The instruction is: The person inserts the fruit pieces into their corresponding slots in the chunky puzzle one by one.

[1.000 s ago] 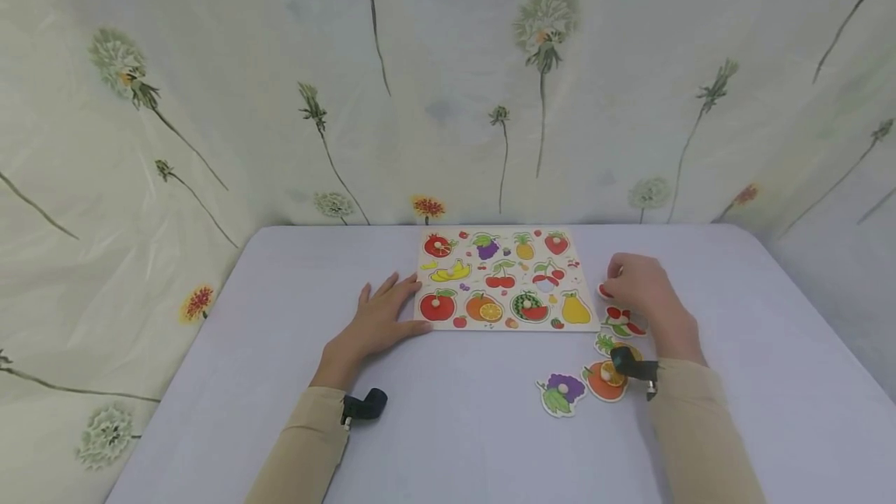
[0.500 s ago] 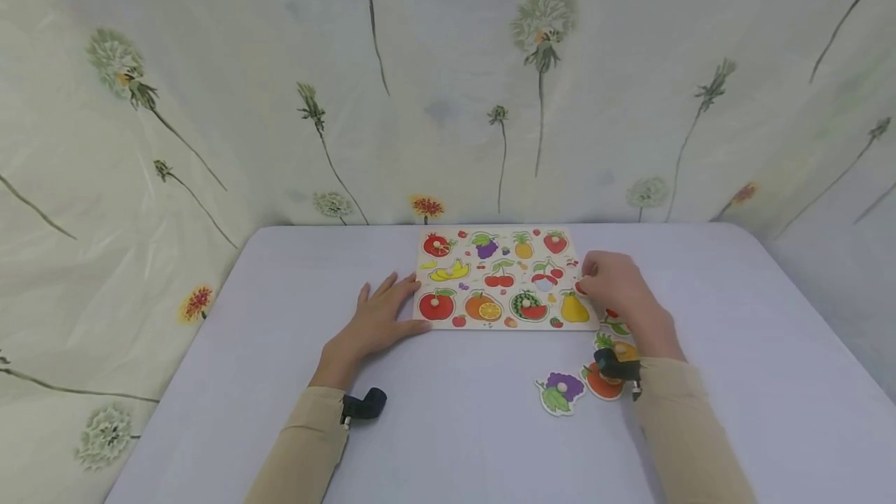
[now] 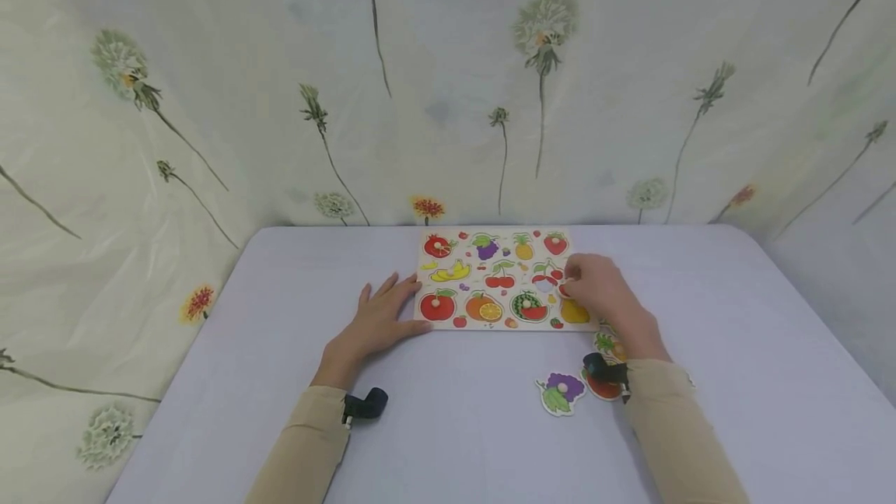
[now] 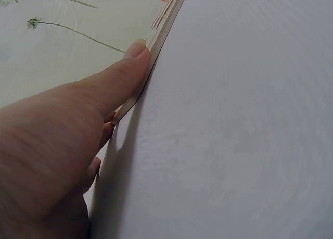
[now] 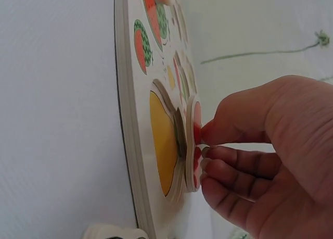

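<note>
The flat palm-down left hand (image 3: 378, 321) rests at the near left corner of a fruit peg puzzle board (image 3: 465, 251); in the left wrist view its thumb (image 4: 138, 59) lies along the board's edge. Between thumb and fingertips the right hand (image 3: 607, 294) pinches a red fruit puzzle piece (image 5: 194, 145). That piece is on edge, over the right part of the board, close to the yellow pear picture (image 5: 164, 145). Its exact fruit is hard to tell, and its knob is hidden by the fingers. Several knobbed pieces, such as the watermelon (image 3: 528, 306), sit in the board.
Loose pieces lie on the white table (image 3: 462, 426) near the right forearm: a grape piece (image 3: 560, 393), an orange piece (image 3: 600, 389) and a pineapple piece (image 3: 606, 344), partly covered by the arm. A curtain with dandelions (image 3: 448, 99) hangs behind the table.
The right hand has moved left from beside the board to above its right side, carrying the red piece. The left hand has stayed put.
</note>
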The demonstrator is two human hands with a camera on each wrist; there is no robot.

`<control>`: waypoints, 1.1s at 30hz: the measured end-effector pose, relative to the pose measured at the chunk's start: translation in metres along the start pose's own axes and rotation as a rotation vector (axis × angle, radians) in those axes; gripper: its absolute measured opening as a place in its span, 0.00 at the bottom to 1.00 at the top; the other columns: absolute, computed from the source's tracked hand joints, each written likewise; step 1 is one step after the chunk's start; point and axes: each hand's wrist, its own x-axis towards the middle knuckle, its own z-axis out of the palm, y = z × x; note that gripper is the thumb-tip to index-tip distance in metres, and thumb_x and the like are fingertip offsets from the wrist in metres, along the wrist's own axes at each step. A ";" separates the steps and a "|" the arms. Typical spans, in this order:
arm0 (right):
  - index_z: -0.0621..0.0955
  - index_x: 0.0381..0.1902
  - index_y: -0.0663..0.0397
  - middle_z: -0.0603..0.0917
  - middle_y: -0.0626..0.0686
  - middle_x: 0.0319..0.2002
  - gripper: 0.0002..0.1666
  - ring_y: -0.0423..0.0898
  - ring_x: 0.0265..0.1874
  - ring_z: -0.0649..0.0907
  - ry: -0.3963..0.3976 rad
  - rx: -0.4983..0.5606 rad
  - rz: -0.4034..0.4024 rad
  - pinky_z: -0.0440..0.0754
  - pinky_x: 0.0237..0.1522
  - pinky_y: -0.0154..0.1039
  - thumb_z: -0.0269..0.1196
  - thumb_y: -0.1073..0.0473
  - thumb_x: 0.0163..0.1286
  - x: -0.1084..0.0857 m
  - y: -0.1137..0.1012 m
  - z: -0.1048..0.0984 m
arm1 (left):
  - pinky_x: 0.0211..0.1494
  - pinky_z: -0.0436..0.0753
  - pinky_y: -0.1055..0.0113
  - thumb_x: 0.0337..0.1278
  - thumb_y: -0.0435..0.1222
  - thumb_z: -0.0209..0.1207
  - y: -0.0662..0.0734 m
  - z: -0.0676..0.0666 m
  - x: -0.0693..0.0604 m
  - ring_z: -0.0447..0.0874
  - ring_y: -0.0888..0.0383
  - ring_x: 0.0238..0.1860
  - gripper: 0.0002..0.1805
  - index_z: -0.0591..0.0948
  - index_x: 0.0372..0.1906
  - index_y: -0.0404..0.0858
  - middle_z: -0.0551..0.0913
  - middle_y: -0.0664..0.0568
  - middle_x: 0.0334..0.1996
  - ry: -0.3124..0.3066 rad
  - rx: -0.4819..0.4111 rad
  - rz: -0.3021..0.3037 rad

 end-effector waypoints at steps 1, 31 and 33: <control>0.80 0.40 0.58 0.82 0.59 0.40 0.08 0.54 0.40 0.76 0.002 0.003 -0.006 0.76 0.37 0.41 0.61 0.62 0.64 0.000 -0.001 0.001 | 0.80 0.34 0.38 0.53 0.63 0.63 0.000 0.000 0.000 0.42 0.52 0.82 0.45 0.64 0.75 0.54 0.58 0.60 0.78 -0.001 0.000 -0.001; 0.80 0.47 0.53 0.82 0.55 0.43 0.11 0.52 0.42 0.78 -0.063 0.022 -0.045 0.80 0.39 0.39 0.62 0.58 0.68 0.020 -0.043 0.021 | 0.80 0.35 0.39 0.52 0.63 0.64 -0.002 0.001 0.002 0.42 0.53 0.82 0.45 0.64 0.75 0.55 0.58 0.62 0.78 0.005 0.006 -0.008; 0.81 0.47 0.53 0.82 0.55 0.43 0.11 0.51 0.40 0.78 -0.056 0.013 -0.065 0.79 0.38 0.38 0.61 0.58 0.68 0.021 -0.046 0.022 | 0.81 0.35 0.39 0.52 0.63 0.64 -0.001 0.001 0.002 0.42 0.53 0.82 0.45 0.64 0.75 0.56 0.58 0.62 0.78 0.002 0.013 -0.013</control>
